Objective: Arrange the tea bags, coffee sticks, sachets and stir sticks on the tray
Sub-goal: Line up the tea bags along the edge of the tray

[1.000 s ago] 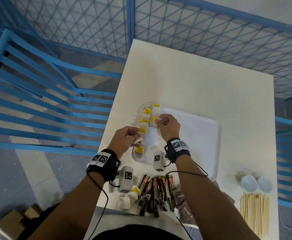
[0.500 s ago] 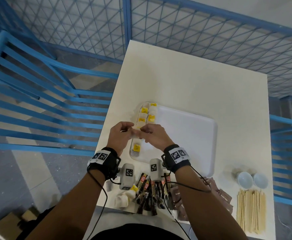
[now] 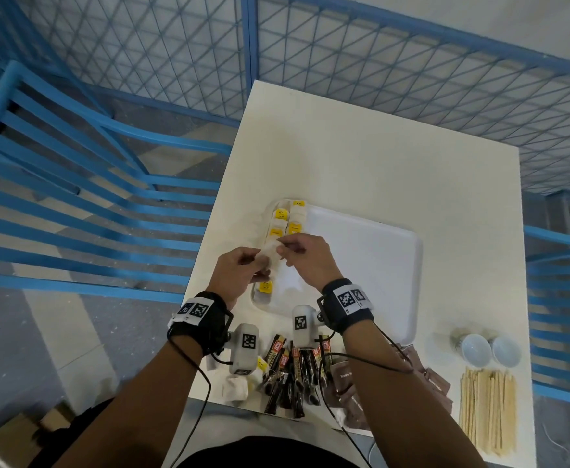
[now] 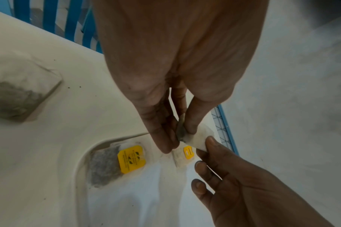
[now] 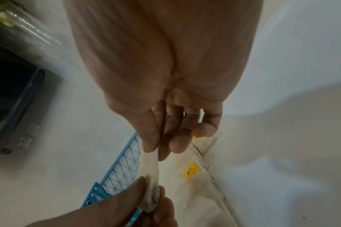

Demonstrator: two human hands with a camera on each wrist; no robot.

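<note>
Both the left hand (image 3: 239, 275) and right hand (image 3: 305, 256) pinched one tea bag (image 3: 271, 253) above the tray (image 3: 378, 265), mid-frame. Several bags lined its left edge; coffee sticks (image 3: 293, 376), sachets (image 3: 347, 383) and stir sticks (image 3: 487, 410) waited below.

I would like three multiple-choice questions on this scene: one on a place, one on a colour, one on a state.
1. Where do the stir sticks lie?
A. on the tray
B. on the table, at the right of the tray
C. on the floor

2. Which colour are the tags on the tea bags?
A. yellow
B. green
C. red

3. How is the lifted tea bag held?
A. by one hand
B. by both hands
C. by none

Answers: 1 B, they lie off the tray; 2 A, tags are yellow; 3 B, left hand and right hand both pinch it.
</note>
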